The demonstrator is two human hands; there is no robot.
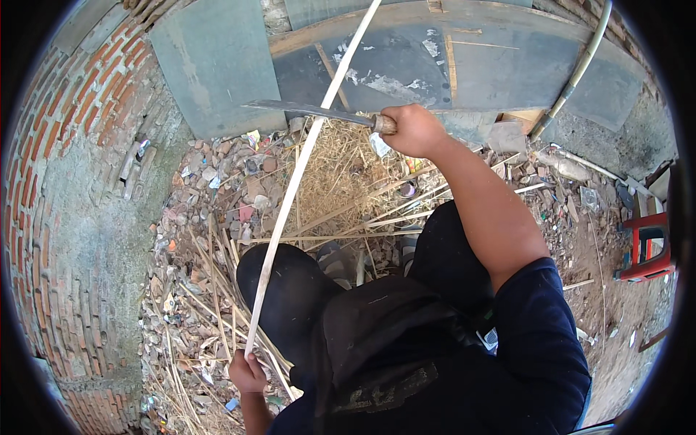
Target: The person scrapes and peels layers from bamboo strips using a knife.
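Observation:
A long pale bamboo strip [290, 196] slants up from the lower left, over my left knee, to the top of the view. My left hand [247, 373] is closed around its lower end. In my right hand [415, 130] is the wooden handle of a machete [304, 109]; the fingers wrap round it. The long dark blade points left and crosses the strip, seeming to touch it well above my left hand. Fine pale shavings [333, 163] lie on the ground below the blade.
Several loose bamboo strips [217, 304] lie by my left leg, among rubble. A brick wall [80, 239] rises at the left. Grey panels [391, 65] stand ahead, with a pole [580, 69] leaning there. A red plastic stool [645, 246] is at the right.

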